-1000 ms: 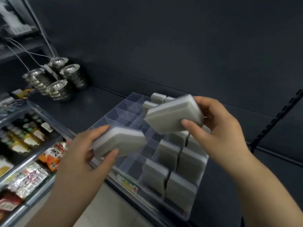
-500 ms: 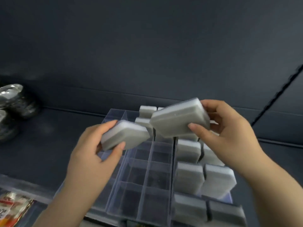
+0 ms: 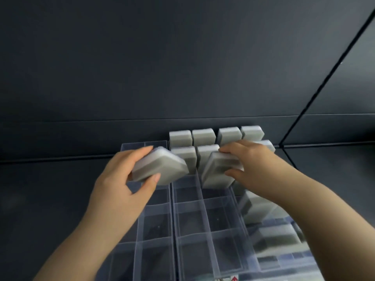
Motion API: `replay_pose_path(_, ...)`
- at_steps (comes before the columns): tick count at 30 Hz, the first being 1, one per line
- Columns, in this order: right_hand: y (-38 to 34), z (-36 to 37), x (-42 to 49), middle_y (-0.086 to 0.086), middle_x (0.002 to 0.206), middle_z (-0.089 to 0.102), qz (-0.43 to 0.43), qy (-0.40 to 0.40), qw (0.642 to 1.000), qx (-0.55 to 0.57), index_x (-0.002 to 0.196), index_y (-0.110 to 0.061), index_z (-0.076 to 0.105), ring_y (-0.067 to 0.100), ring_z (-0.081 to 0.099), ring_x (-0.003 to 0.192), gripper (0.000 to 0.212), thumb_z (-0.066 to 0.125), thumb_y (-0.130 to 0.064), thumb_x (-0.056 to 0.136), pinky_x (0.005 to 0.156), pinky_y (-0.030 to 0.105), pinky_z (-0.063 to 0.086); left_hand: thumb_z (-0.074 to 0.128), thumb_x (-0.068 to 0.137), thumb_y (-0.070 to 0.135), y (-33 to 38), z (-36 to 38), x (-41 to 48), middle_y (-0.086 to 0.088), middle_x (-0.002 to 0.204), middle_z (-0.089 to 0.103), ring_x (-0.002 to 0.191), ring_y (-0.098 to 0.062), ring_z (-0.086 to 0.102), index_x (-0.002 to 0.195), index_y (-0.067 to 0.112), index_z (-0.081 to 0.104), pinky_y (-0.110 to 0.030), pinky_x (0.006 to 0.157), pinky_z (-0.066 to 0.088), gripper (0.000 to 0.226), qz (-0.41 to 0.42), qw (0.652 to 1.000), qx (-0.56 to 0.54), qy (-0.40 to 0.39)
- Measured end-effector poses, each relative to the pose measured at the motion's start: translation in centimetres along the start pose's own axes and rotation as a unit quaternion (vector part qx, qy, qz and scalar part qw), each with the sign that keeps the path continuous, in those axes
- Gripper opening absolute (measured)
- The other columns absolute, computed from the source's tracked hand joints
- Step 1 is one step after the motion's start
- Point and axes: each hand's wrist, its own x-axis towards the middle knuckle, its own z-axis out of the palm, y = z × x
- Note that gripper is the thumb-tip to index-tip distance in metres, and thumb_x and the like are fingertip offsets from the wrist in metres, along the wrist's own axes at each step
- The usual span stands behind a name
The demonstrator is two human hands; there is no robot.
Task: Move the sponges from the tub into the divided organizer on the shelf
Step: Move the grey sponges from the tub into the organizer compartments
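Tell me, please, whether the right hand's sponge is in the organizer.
Partly in: sponge tilted, lower end inside the organizer, right hand gripping.

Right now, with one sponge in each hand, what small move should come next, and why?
Probably the right hand should press its tilted sponge fully down into the organizer cell; it seems only partly in. The left hand holds a second sponge above empty cells.

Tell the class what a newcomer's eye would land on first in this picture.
At centre, the left hand grips a tilted sponge above the clear organizer, while the right hand holds a second sponge at a compartment. Upright sponges line the back rows.
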Motion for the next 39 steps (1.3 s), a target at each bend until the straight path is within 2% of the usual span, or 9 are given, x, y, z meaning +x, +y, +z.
replay_pose_path(3, -0.3, 0.6, 0.3, -0.005, 0.127, 0.048, 0.019, -0.015, 0.999, -0.027, 0.132, -0.029, 0.043, 0.018, 0.044, 0.116, 0.051, 0.062, -0.027, 0.085, 0.078, 0.019, 0.029, 0.068, 0.075, 0.022, -0.4, 0.0, 0.0, 0.021, 0.114, 0.052, 0.105, 0.001, 0.052, 0.121, 0.034, 0.052, -0.014, 0.085, 0.044, 0.050, 0.017, 1.000, -0.002, -0.017)
replay_pose_path(6, -0.8, 1.1, 0.7, 0.001, 0.122, 0.050, 0.030, -0.045, 0.998, -0.040, 0.129, -0.025, 0.044, 0.023, 0.045, 0.114, 0.047, 0.062, -0.024, 0.085, 0.091, 0.032, 0.041, 0.070, 0.075, 0.020, -0.6, -0.1, 0.0, 0.022, 0.113, 0.052, 0.103, 0.003, 0.052, 0.120, 0.035, 0.052, -0.010, 0.086, 0.041, 0.051, 0.019, 1.000, -0.007, -0.021)
replay_pose_path(9, -1.2, 1.4, 1.1, 0.002, 0.117, 0.051, 0.033, -0.079, 0.993, -0.082, 0.124, -0.021, 0.046, 0.024, 0.048, 0.110, 0.042, 0.061, -0.023, 0.084, 0.089, 0.041, 0.046, 0.070, 0.075, 0.019, -0.6, -0.3, -0.1, 0.023, 0.112, 0.052, 0.102, 0.004, 0.051, 0.120, 0.037, 0.051, -0.009, 0.085, 0.042, 0.052, 0.019, 1.000, -0.006, -0.020)
replay_pose_path(15, -1.8, 2.5, 2.1, 0.005, 0.110, 0.052, 0.005, -0.114, 0.977, -0.181, 0.116, -0.015, 0.049, 0.025, 0.052, 0.098, 0.031, 0.056, -0.014, 0.086, 0.064, 0.031, 0.041, 0.069, 0.075, 0.021, -0.9, -0.8, -0.6, 0.023, 0.114, 0.052, 0.105, 0.001, 0.052, 0.119, 0.042, 0.049, -0.019, 0.085, 0.043, 0.052, 0.003, 1.000, -0.001, -0.009)
replay_pose_path(22, -1.5, 2.9, 2.1, 0.006, 0.111, 0.053, -0.009, -0.107, 0.975, -0.195, 0.120, -0.017, 0.048, 0.026, 0.052, 0.101, 0.036, 0.057, -0.013, 0.085, 0.066, 0.031, 0.038, 0.071, 0.075, 0.020, -0.5, 0.1, -0.6, 0.026, 0.110, 0.053, 0.102, 0.004, 0.052, 0.119, 0.041, 0.050, -0.012, 0.084, 0.044, 0.053, -0.002, 1.000, 0.000, -0.018)
replay_pose_path(27, -1.2, 3.0, 1.3, 0.000, 0.119, 0.051, -0.043, -0.093, 0.986, -0.134, 0.128, -0.026, 0.043, 0.024, 0.048, 0.109, 0.048, 0.056, -0.011, 0.085, 0.078, 0.036, 0.048, 0.072, 0.075, 0.021, 0.0, 1.8, 0.2, 0.031, 0.107, 0.051, 0.100, 0.006, 0.052, 0.120, 0.043, 0.050, -0.004, 0.083, 0.039, 0.054, -0.006, 0.998, 0.012, -0.060)
replay_pose_path(31, -0.9, 3.6, 0.9, 0.000, 0.110, 0.053, -0.054, -0.072, 0.986, -0.143, 0.119, -0.025, 0.045, 0.025, 0.053, 0.101, 0.043, 0.057, -0.006, 0.082, 0.064, 0.032, 0.042, 0.072, 0.077, 0.022, 0.1, 3.2, 0.8, 0.028, 0.109, 0.052, 0.100, 0.004, 0.052, 0.118, 0.039, 0.056, -0.012, 0.085, 0.042, 0.048, -0.014, 0.995, 0.027, -0.093)
replay_pose_path(35, -0.8, 3.9, 0.8, 0.001, 0.107, 0.054, -0.066, -0.060, 0.984, -0.151, 0.116, -0.024, 0.046, 0.025, 0.055, 0.097, 0.042, 0.058, -0.005, 0.081, 0.058, 0.030, 0.033, 0.072, 0.078, 0.021, 0.0, 4.1, 1.3, 0.032, 0.105, 0.047, 0.096, 0.009, 0.048, 0.120, 0.034, 0.057, 0.003, 0.080, 0.031, 0.047, -0.014, 0.993, 0.051, -0.103)
replay_pose_path(39, -0.7, 4.1, 0.9, 0.001, 0.107, 0.054, -0.064, -0.056, 0.985, -0.150, 0.118, -0.023, 0.046, 0.025, 0.055, 0.097, 0.043, 0.057, -0.004, 0.081, 0.055, 0.029, 0.029, 0.072, 0.078, 0.019, -0.4, 4.2, 1.8, 0.033, 0.101, 0.044, 0.091, 0.011, 0.047, 0.121, 0.033, 0.058, 0.005, 0.078, 0.029, 0.047, -0.027, 0.992, 0.066, -0.107)
